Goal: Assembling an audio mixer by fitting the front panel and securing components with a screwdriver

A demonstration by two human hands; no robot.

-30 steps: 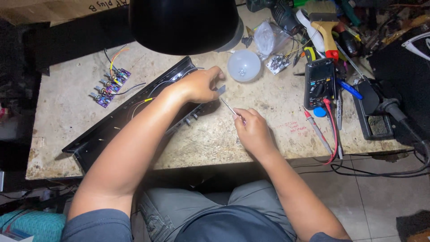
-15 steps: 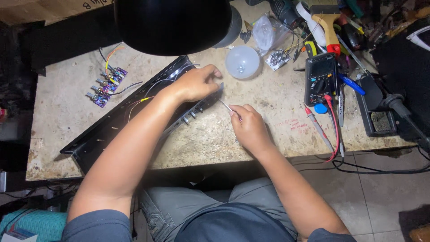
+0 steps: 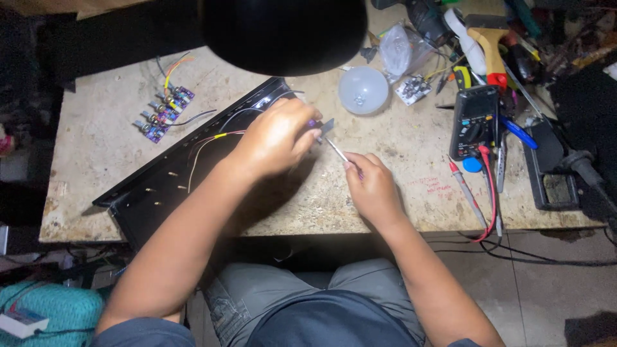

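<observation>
Metal probe unmoved | right hand holding | left hand same

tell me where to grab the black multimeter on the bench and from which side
Grip the multimeter across its two long sides, near mid-body, coming from straight above. It lies flat, face up, and its probe leads trail off the near end, so that end is probably awkward.

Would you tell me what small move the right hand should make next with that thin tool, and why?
Probably ease the thin metal tool a touch further toward the small part pinched in the left hand. The right hand holds the tool with its tip just at that part, above the black panel, so contact looks nearly made.
</observation>
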